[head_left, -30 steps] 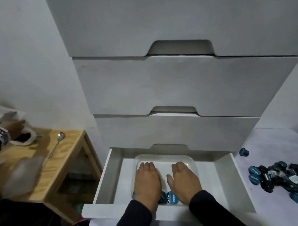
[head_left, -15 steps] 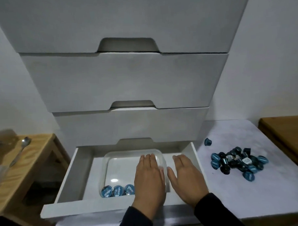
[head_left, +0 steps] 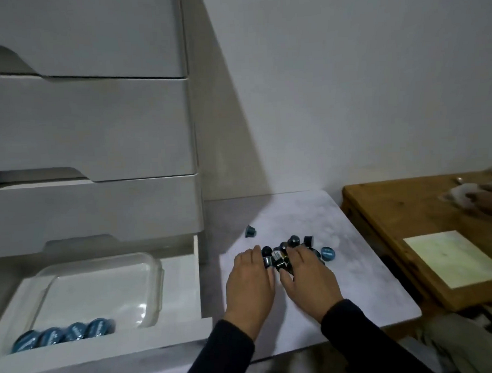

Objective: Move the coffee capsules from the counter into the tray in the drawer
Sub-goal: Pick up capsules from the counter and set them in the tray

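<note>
A pile of dark and blue coffee capsules (head_left: 295, 242) lies on the white counter (head_left: 365, 288). One blue capsule (head_left: 250, 230) sits apart at the back left, and another (head_left: 327, 253) lies at the pile's right edge. My left hand (head_left: 250, 282) is palm down, its fingertips touching the pile's left side. My right hand (head_left: 308, 279) lies over the front of the pile and hides some capsules. To the left, the open drawer (head_left: 105, 353) holds a clear plastic tray (head_left: 155, 263). A row of several blue capsules (head_left: 65, 333) lines the tray's near end.
Closed white drawers (head_left: 96, 136) rise above the open one. A wooden table (head_left: 404, 224) adjoins the counter on the right, with a pale sheet (head_left: 453, 259) on it. Another person's hand with a white cloth (head_left: 471, 199) is at the table's far right edge.
Both my hands left the tray in the drawer and moved right onto the capsule pile on the counter. The view swung right with them.
</note>
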Tool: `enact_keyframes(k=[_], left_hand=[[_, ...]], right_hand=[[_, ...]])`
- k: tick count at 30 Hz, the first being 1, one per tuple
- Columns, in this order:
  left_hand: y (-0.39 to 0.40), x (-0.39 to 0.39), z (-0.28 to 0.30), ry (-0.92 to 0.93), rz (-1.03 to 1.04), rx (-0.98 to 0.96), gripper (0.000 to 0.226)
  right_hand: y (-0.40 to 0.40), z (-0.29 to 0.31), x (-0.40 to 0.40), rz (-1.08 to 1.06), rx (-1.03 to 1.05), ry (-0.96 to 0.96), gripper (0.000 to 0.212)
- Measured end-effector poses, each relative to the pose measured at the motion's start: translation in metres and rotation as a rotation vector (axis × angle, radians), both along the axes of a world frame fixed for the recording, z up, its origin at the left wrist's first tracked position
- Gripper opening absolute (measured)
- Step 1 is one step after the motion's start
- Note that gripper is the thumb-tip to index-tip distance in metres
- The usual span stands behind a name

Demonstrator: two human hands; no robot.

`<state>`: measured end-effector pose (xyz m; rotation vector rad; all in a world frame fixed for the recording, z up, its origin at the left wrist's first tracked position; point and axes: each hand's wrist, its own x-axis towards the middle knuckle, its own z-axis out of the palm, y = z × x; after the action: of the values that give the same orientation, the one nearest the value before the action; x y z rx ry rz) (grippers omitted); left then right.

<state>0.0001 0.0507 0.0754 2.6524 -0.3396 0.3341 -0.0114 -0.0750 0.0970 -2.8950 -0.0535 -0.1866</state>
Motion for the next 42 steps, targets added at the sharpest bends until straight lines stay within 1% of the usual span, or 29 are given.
enact_keyframes(k=[2, 3, 6, 8, 10, 13, 17, 20, 23, 26, 31, 34, 37, 40, 42], left_hand=[[-0.016, -0.003, -0.012, 0.135, 0.006, -0.084, 0.040], [-0.022, -0.004, -0.017, 0.199, 0.013, -0.088, 0.039], [-0.031, 0.003, -0.040, 0.263, 0.078, -0.077, 0.039], [-0.029, 0.011, -0.051, 0.304, 0.112, -0.085, 0.042], [-0.028, 0.021, -0.063, 0.352, 0.148, -0.095, 0.045], [-0.025, 0.039, -0.078, 0.374, 0.176, -0.125, 0.050], [-0.023, 0.060, -0.095, 0.435, 0.177, -0.201, 0.045], [-0.024, 0.066, -0.101, 0.421, 0.172, -0.313, 0.037], [-0.026, 0.067, -0.100, 0.390, 0.206, -0.388, 0.031], [-0.028, 0.068, -0.097, 0.363, 0.229, -0.428, 0.028], [-0.030, 0.062, -0.100, 0.341, 0.208, -0.530, 0.030], [-0.029, 0.056, -0.108, 0.197, 0.165, -0.459, 0.025], [-0.025, 0.056, -0.119, 0.113, 0.103, -0.428, 0.028], [-0.022, 0.053, -0.124, 0.102, 0.095, -0.428, 0.031], [-0.023, 0.049, -0.124, 0.130, 0.131, -0.476, 0.033]], right_hand=[[-0.019, -0.015, 0.001, -0.004, -0.013, 0.087, 0.046], [-0.026, -0.022, 0.001, -0.007, -0.015, 0.118, 0.046], [-0.045, -0.052, 0.006, 0.026, -0.075, 0.171, 0.048], [-0.053, -0.067, 0.008, 0.041, -0.088, 0.165, 0.039], [-0.059, -0.082, 0.013, 0.066, -0.093, 0.125, 0.037], [-0.062, -0.099, 0.024, 0.076, -0.060, 0.104, 0.030], [-0.061, -0.109, 0.040, 0.078, 0.005, 0.102, 0.022], [-0.061, -0.114, 0.046, 0.093, 0.038, 0.156, 0.032], [-0.062, -0.118, 0.050, 0.091, 0.105, 0.204, 0.028], [-0.063, -0.121, 0.053, 0.079, 0.141, 0.207, 0.029], [-0.064, -0.122, 0.053, 0.031, 0.309, 0.213, 0.029], [-0.064, -0.125, 0.053, -0.033, 0.401, 0.205, 0.027], [-0.066, -0.126, 0.052, -0.102, 0.468, 0.236, 0.024], [-0.066, -0.124, 0.049, -0.149, 0.531, 0.261, 0.019], [-0.066, -0.125, 0.049, -0.163, 0.563, 0.255, 0.015]])
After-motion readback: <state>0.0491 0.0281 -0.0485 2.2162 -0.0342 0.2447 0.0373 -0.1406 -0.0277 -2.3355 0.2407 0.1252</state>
